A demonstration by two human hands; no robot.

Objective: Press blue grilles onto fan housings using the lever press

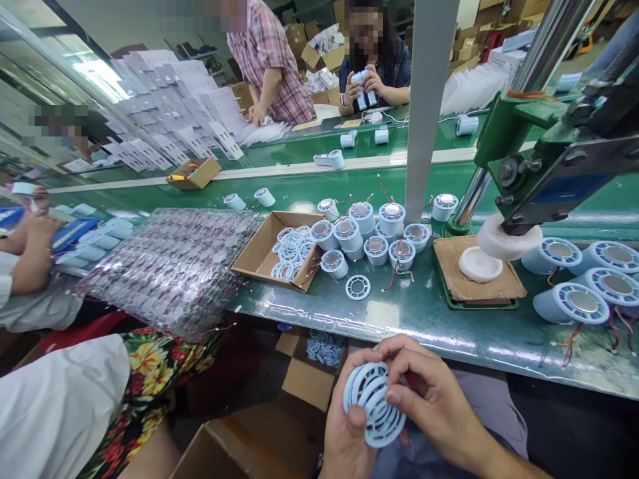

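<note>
Several light-blue slotted plastic rings (375,407) lie fanned in a loose stack, held over my lap. My left hand (347,426) wraps round the stack's left side, its thumb across the front. With thumb and fingertips, my right hand (424,392) pinches the stack's right edge. Beyond them on the green bench lies a single ring (358,287). Behind it stand several light-blue round housings (375,249) with silver discs on top and thin wires. An open cardboard box (257,261) holds more such rings (294,249).
A green hand press (554,153) with a white head stands at right over a white round seat (480,265). More housings (572,303) stand beyond it. A clear tray stack (174,266) overhangs the bench at left. Below is a carton of rings (324,349). Co-workers sit left and opposite.
</note>
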